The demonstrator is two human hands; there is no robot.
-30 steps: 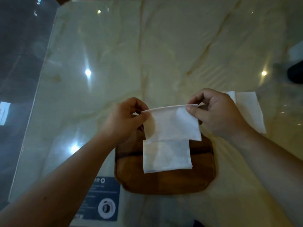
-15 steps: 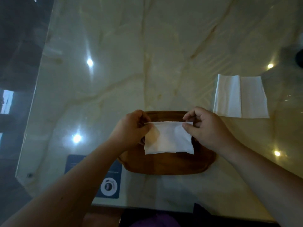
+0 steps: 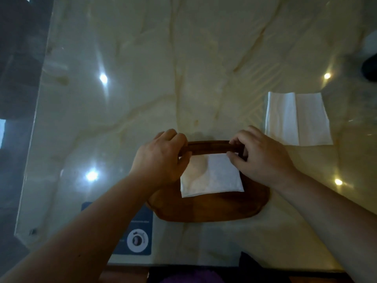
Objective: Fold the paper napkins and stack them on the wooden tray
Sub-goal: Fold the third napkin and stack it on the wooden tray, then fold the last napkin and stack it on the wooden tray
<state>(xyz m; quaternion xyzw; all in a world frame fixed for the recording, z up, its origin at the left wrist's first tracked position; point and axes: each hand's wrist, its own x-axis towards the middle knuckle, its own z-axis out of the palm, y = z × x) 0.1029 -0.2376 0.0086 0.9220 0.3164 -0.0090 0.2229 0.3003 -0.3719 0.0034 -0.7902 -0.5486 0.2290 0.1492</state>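
A folded white napkin (image 3: 212, 176) lies flat on the dark wooden tray (image 3: 208, 209) near the table's front edge. My left hand (image 3: 161, 158) pinches its far left corner, and my right hand (image 3: 259, 158) pinches its far right corner. Both hands rest low over the tray's far rim. Whether another napkin lies beneath this one is hidden. A larger, half-open white napkin (image 3: 296, 119) lies flat on the table, right of the tray and further away.
The glossy marble table (image 3: 163, 78) shows bright light reflections. A blue card with a round white logo (image 3: 136, 235) lies at the front edge, left of the tray. A dark object (image 3: 370, 68) sits at the far right edge.
Both hands have lowered the folded napkin from the air onto the tray, covering the napkin that lay there. My view has shifted back, showing the spare napkin in full.
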